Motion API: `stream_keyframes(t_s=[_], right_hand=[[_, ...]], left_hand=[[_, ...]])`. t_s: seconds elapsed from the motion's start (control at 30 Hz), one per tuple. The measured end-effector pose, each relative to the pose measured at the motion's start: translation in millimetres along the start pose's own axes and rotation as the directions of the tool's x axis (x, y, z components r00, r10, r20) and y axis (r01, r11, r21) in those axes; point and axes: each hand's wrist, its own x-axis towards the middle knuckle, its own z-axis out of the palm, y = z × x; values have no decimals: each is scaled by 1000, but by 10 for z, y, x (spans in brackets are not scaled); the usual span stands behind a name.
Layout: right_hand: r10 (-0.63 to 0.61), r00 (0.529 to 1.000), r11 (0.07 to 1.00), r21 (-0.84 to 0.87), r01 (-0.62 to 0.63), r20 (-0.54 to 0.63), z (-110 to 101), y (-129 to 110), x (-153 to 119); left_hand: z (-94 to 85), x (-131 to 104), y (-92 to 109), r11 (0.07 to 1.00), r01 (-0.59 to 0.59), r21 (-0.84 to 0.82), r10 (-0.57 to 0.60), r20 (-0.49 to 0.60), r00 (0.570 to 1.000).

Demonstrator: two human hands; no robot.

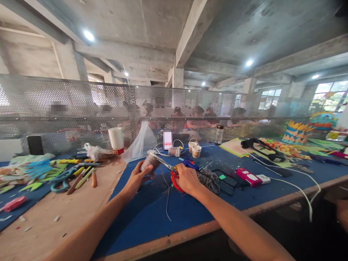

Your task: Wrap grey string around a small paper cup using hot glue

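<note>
My left hand [137, 181] is wrapped round a paper cup wound with grey-brown cord [150, 163], which it holds tilted above the blue mat [141, 224]. My right hand [189, 179] is closed on a pair of scissors [176, 184] with red handles. Their blades reach left to the cup's upper edge; I cannot tell whether they touch the cord there. A loose strand of cord [168, 203] trails down onto the mat between my hands. Just right of my right hand lies a tangled heap of grey cord [210, 181].
Behind my hands stand a phone [168, 139], a cord-wound cup on its side [174, 151] and two small baskets [196, 150]. Blue-handled scissors [61, 183] and tools lie left. A magenta box [248, 176] and white cable [301, 186] lie right. A perforated screen [122, 98] closes the back.
</note>
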Motion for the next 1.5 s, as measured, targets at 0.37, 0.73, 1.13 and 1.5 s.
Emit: stream_keyframes(t_s=[0.37, 0.73, 1.13, 1.5], right_hand=[[-13, 1000, 999, 30, 12, 17, -48, -28, -37], [-16, 999, 999, 47, 14, 48, -41, -17, -29], [-8, 1000, 1000, 10, 7, 23, -22, -25, -16], [-4, 999, 1000, 15, 3, 40, -69, -48, -45]], left_hand=[[23, 0, 24, 1000, -16, -7, 16, -11, 1000], [29, -6, 44, 1000, 0, -31, -2, -52, 999], [-31, 22, -37, 999, -3, -39, 3, -21, 1000], [-21, 34, -64, 1000, -3, -13, 3, -19, 1000]])
